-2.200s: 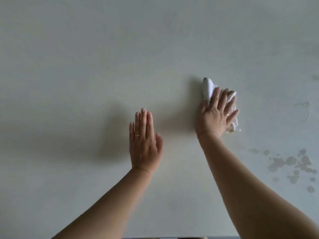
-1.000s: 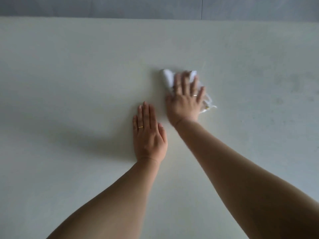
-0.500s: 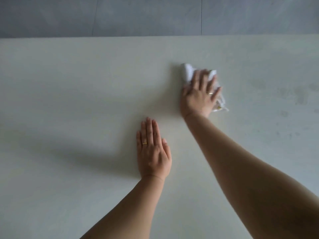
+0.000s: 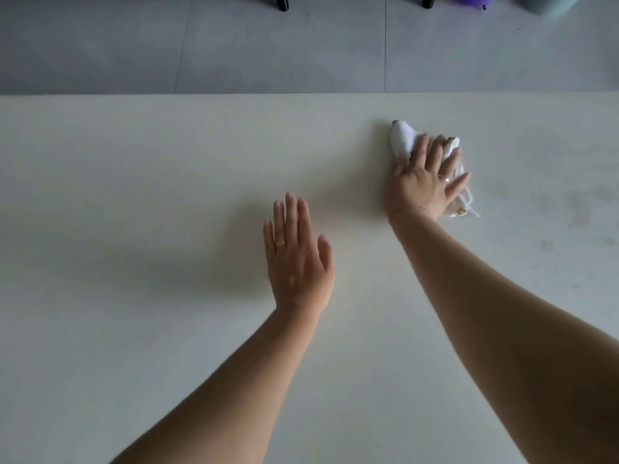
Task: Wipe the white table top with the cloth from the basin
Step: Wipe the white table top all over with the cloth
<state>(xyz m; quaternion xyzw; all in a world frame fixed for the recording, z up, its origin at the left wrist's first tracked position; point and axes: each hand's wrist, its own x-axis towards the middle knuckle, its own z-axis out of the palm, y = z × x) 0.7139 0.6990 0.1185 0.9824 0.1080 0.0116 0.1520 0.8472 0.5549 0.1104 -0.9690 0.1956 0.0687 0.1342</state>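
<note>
The white table top (image 4: 134, 195) fills most of the view. A bunched white cloth (image 4: 402, 139) lies on it toward the far right, close to the far edge. My right hand (image 4: 425, 182) presses flat on the cloth with straight, spread fingers, covering its middle; cloth ends stick out beyond the fingertips and at the right of the palm. My left hand (image 4: 296, 259) rests flat on the bare table top nearer to me, fingers straight and together, holding nothing. The basin is out of view.
Beyond the table's far edge lies grey tiled floor (image 4: 268, 45). Two black furniture legs (image 4: 281, 1), a purple object (image 4: 475, 0) and a pale green seat corner (image 4: 552, 5) show at the top. Faint damp marks (image 4: 569, 209) sit on the table's right side.
My right hand has slid the cloth to the right along the far part of the table. The view has tilted up, showing more floor. My left hand stays flat.
</note>
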